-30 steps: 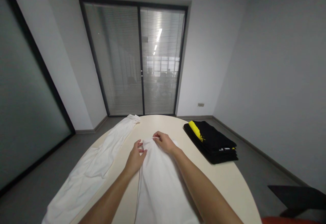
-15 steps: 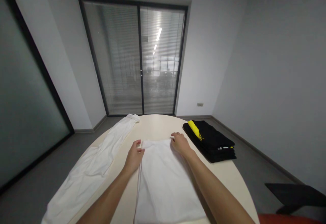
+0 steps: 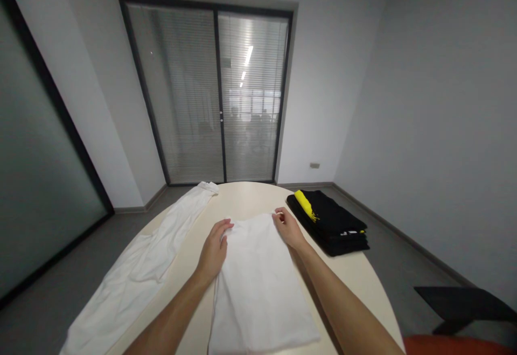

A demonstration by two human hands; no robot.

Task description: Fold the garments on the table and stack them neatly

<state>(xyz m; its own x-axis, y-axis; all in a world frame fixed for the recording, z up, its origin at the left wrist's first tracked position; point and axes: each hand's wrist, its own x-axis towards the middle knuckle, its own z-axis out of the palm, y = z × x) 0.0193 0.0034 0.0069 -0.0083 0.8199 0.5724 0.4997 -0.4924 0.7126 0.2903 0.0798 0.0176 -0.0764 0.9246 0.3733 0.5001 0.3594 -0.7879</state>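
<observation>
A folded white garment (image 3: 260, 285) lies as a flat rectangle on the table in front of me. At its far left corner rests my left hand (image 3: 214, 250), fingers stretched over the edge and the thumb apart from them. My right hand (image 3: 290, 229) has its fingers curled in a pinch on the far right corner. Soft creases run down the cloth, mostly along its left side. Another white garment (image 3: 149, 263), long and loosely rumpled, is spread along the table's left side.
On the right of the round cream table (image 3: 246, 196) sits a stack of folded black clothes (image 3: 337, 220), a yellow patch (image 3: 306, 205) on top. A black chair armrest (image 3: 464, 304) and red seat (image 3: 440, 346) are at lower right. Glass doors (image 3: 210, 96) stand beyond.
Both hands have shifted slightly, and the far edge of the white garment sits a little farther away. My left fingers now extend over the corner instead of curling beside it. The view has turned slightly.
</observation>
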